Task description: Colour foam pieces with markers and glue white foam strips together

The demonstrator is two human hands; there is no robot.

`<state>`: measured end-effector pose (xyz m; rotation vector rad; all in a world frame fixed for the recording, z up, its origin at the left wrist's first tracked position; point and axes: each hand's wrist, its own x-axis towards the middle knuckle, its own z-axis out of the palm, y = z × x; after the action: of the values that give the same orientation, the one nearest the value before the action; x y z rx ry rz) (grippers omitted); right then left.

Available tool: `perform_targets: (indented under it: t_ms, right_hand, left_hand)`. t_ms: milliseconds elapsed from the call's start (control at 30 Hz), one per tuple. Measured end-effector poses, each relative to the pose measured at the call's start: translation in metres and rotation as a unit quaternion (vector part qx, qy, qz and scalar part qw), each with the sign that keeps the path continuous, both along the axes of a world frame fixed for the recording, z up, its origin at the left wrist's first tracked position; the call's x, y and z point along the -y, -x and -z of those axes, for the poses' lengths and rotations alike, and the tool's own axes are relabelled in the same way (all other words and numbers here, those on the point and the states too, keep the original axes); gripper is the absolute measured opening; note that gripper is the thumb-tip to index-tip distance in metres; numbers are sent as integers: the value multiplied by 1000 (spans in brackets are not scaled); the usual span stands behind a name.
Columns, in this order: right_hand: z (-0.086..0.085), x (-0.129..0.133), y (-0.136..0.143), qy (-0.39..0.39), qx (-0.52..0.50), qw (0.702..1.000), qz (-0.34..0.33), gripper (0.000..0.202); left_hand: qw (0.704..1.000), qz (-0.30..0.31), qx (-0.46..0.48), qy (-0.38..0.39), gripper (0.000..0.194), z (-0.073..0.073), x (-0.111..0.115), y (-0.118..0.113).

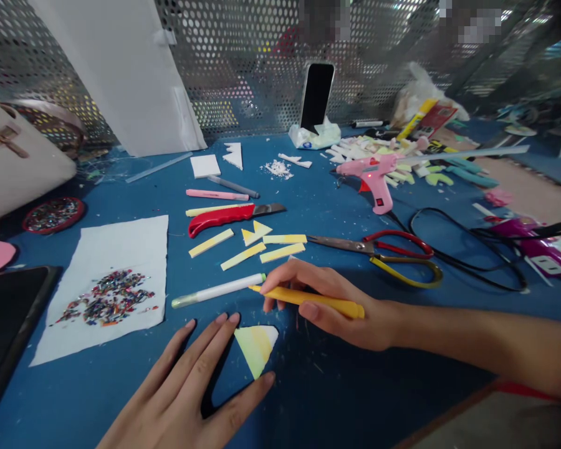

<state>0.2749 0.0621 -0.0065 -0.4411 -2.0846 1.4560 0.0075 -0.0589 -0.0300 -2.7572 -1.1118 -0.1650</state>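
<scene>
My right hand [327, 305] holds a yellow marker [315, 300], its tip pointing left above the blue table. My left hand [191, 380] lies spread on the table, fingertip and thumb at the edges of a small triangular piece [256, 347] coloured pale green and yellow with a white corner. A white marker with a green end [219, 290] lies just beyond the fingers. Behind it are yellow-tinted strips [243, 255], a notched yellow piece [256, 232], a red-handled cutter [222, 218] and a pink marker [217, 194].
Scissors [369, 246] lie behind my right hand, and a pink glue gun [371, 178] with a black cable stands farther back. On the left are a white sheet [156, 249] bearing colourful bits and a dark tablet [14, 330]. A phone [316, 96] stands upright at the back.
</scene>
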Motion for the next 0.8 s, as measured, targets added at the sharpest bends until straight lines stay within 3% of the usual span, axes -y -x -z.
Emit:
perform_targets:
  t_ms: [133,267,500,667,800]
  right_hand:
    - [0,2,0,22,32,999,-13,22]
    - [0,2,-1,51,28,998,-37,29]
    - [-1,1,0,-19,66,997,-33,24]
    - [1,3,1,55,76,995,-16,12]
    - [1,3,2,53,102,993,-11,14]
  left_hand:
    - [1000,5,7,-1,69,2,-1,1]
    - [1000,7,23,-5,62,4,-1,2]
    - [1000,8,15,-8,62,3,-1,2]
    - [1000,2,12,-8,61,4,-2,2]
    - [1000,1,16,-5,62,4,-2,1]
